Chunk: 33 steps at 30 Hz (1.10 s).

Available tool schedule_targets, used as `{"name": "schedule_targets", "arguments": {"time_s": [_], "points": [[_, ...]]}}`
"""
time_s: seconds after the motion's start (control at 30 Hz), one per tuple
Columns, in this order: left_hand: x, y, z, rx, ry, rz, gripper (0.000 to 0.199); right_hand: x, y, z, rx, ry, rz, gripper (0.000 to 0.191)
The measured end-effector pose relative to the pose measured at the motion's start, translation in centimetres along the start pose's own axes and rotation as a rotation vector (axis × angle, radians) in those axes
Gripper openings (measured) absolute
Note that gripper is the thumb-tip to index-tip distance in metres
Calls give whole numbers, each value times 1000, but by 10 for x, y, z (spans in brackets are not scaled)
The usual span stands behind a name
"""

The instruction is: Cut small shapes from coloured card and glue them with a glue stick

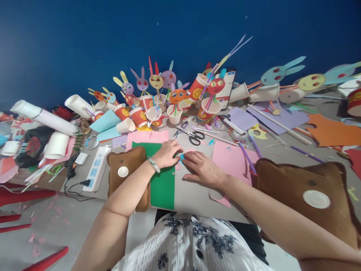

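My left hand [167, 152] rests palm down over the right edge of a green sheet [163, 190], its fingers bent toward a small blue paper piece [182, 158]. From the other side, my right hand [201, 168] lies on the table with its fingers stretched out, their tips at the same blue piece. Both hands' fingertips are close together there. A small pink ring [177, 167] lies just below the blue piece. Pink paper [232, 160] is beside my right hand, and black-handled scissors [194, 138] lie beyond the hands.
Brown cushions flank me, one left [128, 180] and one right [299, 188]. A power strip [96, 169] lies at the left. Paper cups with rabbit faces line the back, near a phone [228, 88]. Purple sheets [278, 116] and an orange sheet [332, 130] lie right.
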<state>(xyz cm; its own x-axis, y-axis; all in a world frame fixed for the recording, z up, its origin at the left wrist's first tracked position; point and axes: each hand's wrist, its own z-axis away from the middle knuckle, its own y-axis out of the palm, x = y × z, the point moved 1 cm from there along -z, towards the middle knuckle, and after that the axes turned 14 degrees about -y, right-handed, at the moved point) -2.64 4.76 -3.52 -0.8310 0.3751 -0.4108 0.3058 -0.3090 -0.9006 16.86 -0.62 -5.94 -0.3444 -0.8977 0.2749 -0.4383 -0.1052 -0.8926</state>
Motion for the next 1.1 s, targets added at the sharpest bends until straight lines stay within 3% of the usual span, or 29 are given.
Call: {"name": "schedule_targets", "arguments": {"time_s": [0.23,0.37,0.6,0.8,1.1], "points": [[18,-10,-4,-178,-190,17,29,-2,-1,2,13,-26,-4,57],[27,-10,-6,-157,-246,22,28,-5,-2,3,44,-57,1,60],[23,-10,-6,-127,-273,14,27,-4,2,2,66,-51,47,64],[22,-12,-6,-91,-220,-46,37,-3,11,-2,65,-27,112,68],[25,-10,-8,-106,-202,-57,25,0,13,-10,61,31,150,72]]}}
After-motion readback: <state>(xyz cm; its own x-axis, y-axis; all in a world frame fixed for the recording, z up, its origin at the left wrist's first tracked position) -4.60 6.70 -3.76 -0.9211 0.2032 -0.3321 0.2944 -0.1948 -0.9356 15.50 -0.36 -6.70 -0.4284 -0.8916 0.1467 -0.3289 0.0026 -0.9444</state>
